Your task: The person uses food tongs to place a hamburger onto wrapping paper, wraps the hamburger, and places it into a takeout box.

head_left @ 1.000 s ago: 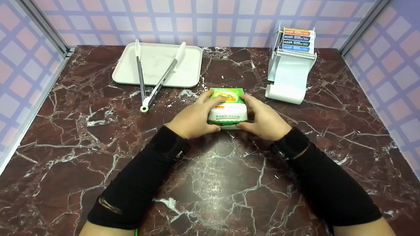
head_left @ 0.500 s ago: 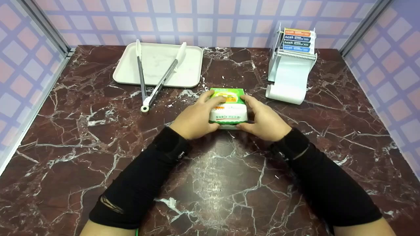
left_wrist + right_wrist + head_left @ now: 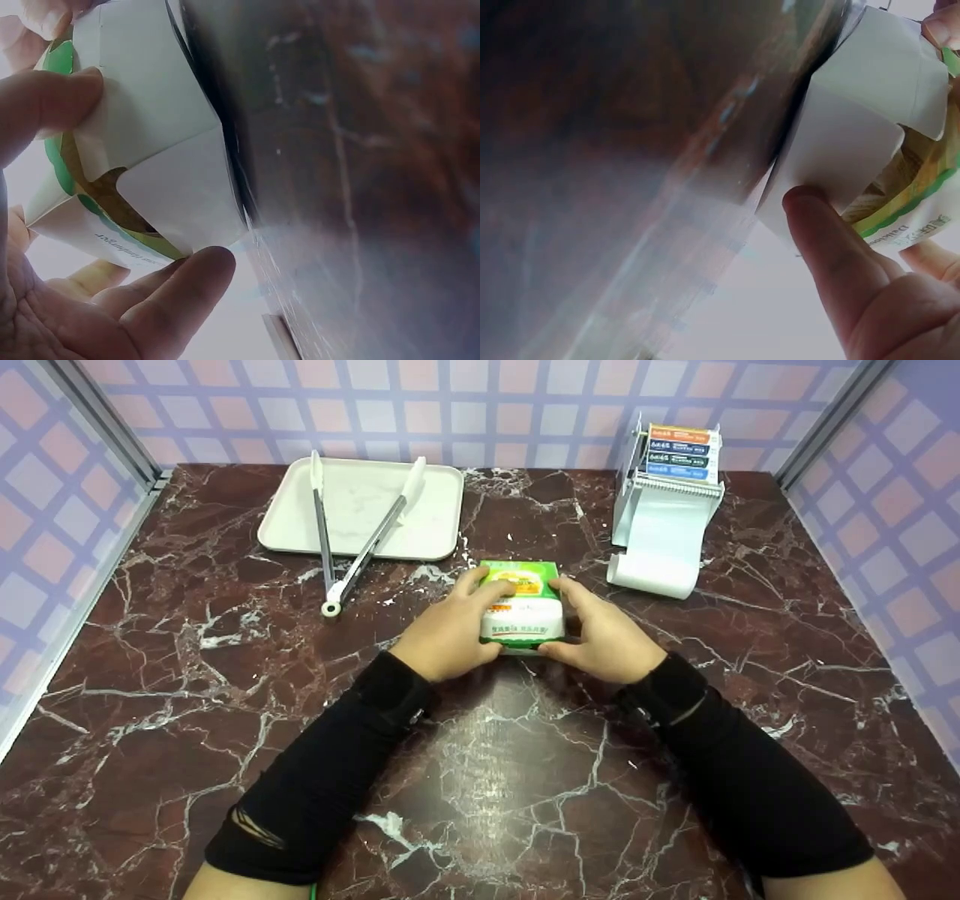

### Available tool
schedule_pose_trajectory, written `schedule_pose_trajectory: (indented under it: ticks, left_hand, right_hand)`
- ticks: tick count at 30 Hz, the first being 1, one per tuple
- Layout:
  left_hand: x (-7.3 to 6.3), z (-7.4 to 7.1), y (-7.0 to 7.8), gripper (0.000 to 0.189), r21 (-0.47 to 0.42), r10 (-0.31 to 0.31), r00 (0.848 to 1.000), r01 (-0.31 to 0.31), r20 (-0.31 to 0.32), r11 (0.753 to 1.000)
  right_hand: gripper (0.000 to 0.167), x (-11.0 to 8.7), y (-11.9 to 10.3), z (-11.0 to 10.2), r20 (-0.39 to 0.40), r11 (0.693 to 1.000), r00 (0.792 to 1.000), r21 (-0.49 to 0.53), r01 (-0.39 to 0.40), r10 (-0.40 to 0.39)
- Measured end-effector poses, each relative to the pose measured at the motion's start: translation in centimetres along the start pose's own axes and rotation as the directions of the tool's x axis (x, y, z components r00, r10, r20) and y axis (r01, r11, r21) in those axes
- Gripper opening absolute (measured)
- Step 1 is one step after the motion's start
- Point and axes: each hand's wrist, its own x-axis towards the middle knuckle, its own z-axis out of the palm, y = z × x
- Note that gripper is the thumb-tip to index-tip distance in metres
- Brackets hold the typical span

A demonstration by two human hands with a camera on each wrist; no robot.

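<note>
A green and white paper burger box (image 3: 523,620) sits on the table, its lid over the base. From the left, my left hand (image 3: 444,636) grips it, fingers over the lid and thumb low at the near corner. My right hand (image 3: 613,639) holds the opposite side in much the same way. Close up in the left wrist view, the box's white side flaps (image 3: 169,112) show, and a gap below the lid reveals something brownish inside. The right wrist view has a fingertip pressing the white flap (image 3: 840,142) near the box's bottom; the contents are mostly hidden.
At the back left lies a cream tray (image 3: 442,521), with open tongs (image 3: 376,536) resting across it and their hinge on the table (image 3: 487,780). A label dispenser (image 3: 679,457) with a hanging white roll stands at the back right. Checkered walls enclose the back and sides.
Over the last second my left hand and forearm have shifted very slightly right against the box. Both hands keep their hold; the tray, tongs and dispenser stay put.
</note>
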Motion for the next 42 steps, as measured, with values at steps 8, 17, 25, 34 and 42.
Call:
schedule_pose_trajectory:
  ticks: [8,17,25,34,42]
  left_hand:
    - [0.0,0.1,0.2,0.084,0.011,-0.002,1.0,0.002,-0.001,1.0]
    - [-0.1,0.2,0.4,0.082,0.016,0.007,1.0,-0.007,-0.009,1.0]
    - [0.0,0.3,0.6,0.082,0.039,-0.008,1.0,0.008,-0.016,0.999]
    - [0.0,0.5,0.6,0.08,0.038,0.012,1.0,-0.011,-0.025,0.999]
    - [0.1,0.5,0.6,0.082,0.051,0.02,0.999,-0.019,-0.027,0.999]
  right_hand:
    - [0.098,0.0,-0.3,0.1,-0.008,0.998,1.0,-0.06,0.009,-0.01]
    - [0.084,0.2,-0.4,0.6,-0.052,0.987,0.998,-0.159,0.026,-0.035]
    - [0.09,0.1,-0.7,0.6,-0.007,0.976,0.999,-0.213,-0.04,0.04]
    - [0.089,0.2,-1.5,1.1,-0.029,0.971,0.995,-0.218,-0.098,0.094]
    - [0.086,0.3,-2.0,1.4,-0.037,0.969,0.996,-0.231,-0.089,0.083]
